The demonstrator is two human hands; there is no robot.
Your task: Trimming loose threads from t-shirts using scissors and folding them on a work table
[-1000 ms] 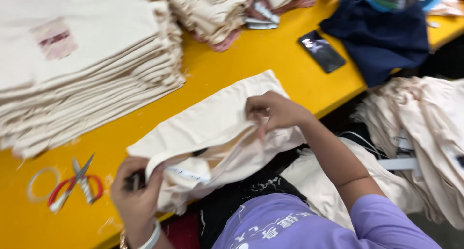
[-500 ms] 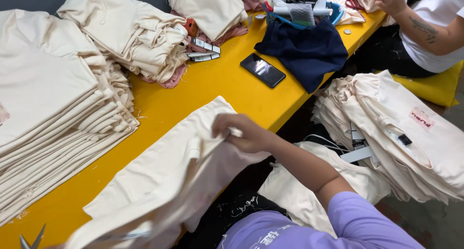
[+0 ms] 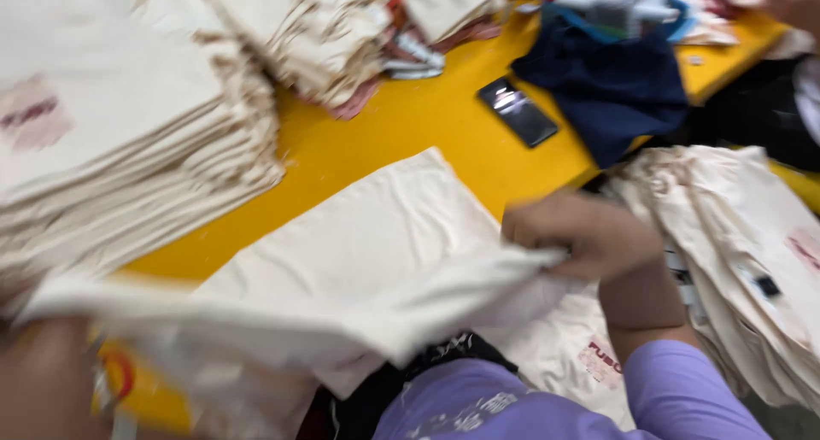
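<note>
A cream cloth bag [image 3: 367,261] is spread over the near edge of the yellow table [image 3: 410,141], its front edge lifted. That edge is pinched in the right hand [image 3: 585,235], fingers pressed together. The left hand [image 3: 43,380] is blurred at the bag's far corner; its grip cannot be told. Risk noted: with the bag overhanging, a slackened pinch could let it slide off. A phone [image 3: 518,111] lies well apart.

Bright even light, soft shadows, heavy motion blur throughout
</note>
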